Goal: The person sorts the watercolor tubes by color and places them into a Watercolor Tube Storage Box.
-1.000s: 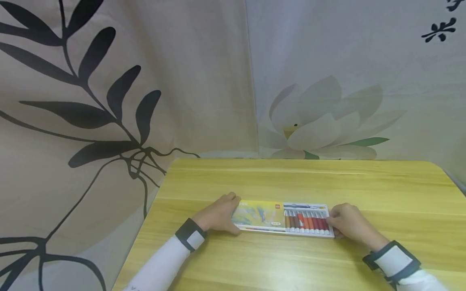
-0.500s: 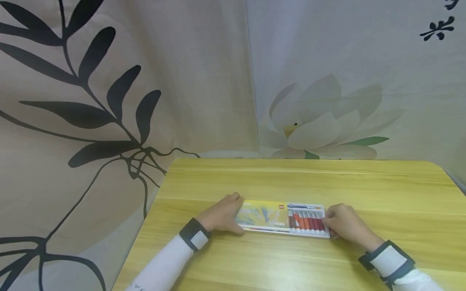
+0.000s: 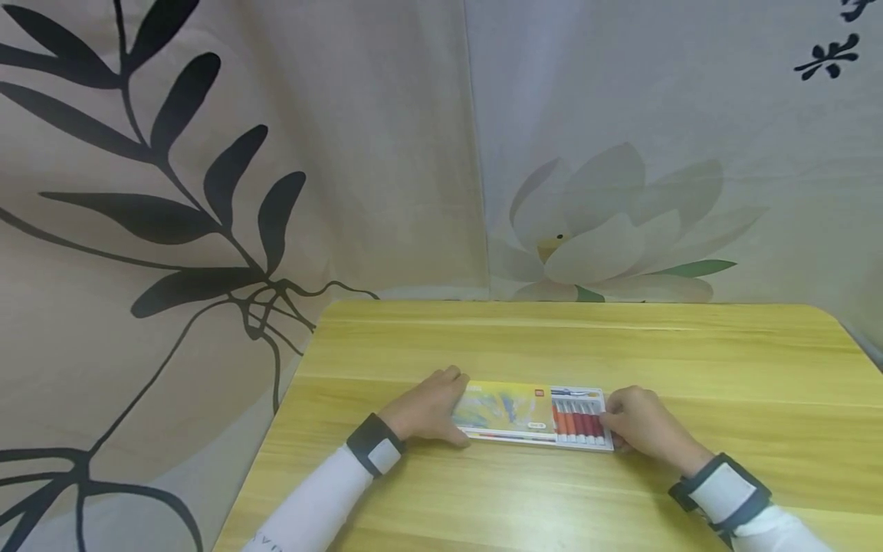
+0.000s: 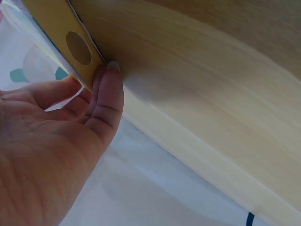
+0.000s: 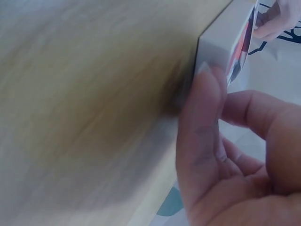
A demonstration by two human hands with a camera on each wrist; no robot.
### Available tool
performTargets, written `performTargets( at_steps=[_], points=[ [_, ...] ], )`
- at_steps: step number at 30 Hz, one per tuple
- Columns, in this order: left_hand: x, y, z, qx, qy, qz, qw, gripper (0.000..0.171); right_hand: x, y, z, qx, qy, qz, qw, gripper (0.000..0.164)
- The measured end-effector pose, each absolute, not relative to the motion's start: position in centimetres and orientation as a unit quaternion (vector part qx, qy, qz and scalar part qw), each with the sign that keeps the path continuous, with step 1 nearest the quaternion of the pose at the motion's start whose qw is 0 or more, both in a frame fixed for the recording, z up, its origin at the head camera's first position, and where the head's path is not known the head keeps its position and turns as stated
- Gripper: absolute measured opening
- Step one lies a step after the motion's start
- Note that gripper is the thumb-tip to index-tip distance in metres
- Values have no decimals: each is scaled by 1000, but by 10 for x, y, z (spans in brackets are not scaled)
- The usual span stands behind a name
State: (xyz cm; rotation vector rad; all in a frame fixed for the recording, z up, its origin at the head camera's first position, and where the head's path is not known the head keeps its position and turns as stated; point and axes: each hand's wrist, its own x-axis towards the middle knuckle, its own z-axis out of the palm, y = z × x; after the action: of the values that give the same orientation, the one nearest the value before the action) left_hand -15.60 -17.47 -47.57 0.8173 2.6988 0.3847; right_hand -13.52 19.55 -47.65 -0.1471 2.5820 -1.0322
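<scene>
A flat yellow box sleeve lies on the table, with a white tray partly out of its right end. Red, orange and brown paint tubes line the bare part of the tray, and a brush shows along its far side. My left hand grips the sleeve's left end between thumb and fingers. That end shows a round hole in the left wrist view. At the opposite end, my right hand pinches the tray's white end wall. The rest of the tray is hidden inside the sleeve.
The light wooden table has a straight back edge and a rounded far right corner. Behind it hangs a pale curtain printed with dark leaves and a white lotus. Each wrist wears a dark strap.
My right hand has moved left with the tray, so fewer paint tubes show outside the sleeve. My left hand and the sleeve have shifted slightly right.
</scene>
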Motion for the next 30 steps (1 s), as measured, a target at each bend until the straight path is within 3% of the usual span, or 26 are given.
performTargets(
  at_steps=[30],
  points=[
    [-155,-145,-475,301,937,122,131,93,-134,177,-477,-99,896,-396,177,15]
  ],
)
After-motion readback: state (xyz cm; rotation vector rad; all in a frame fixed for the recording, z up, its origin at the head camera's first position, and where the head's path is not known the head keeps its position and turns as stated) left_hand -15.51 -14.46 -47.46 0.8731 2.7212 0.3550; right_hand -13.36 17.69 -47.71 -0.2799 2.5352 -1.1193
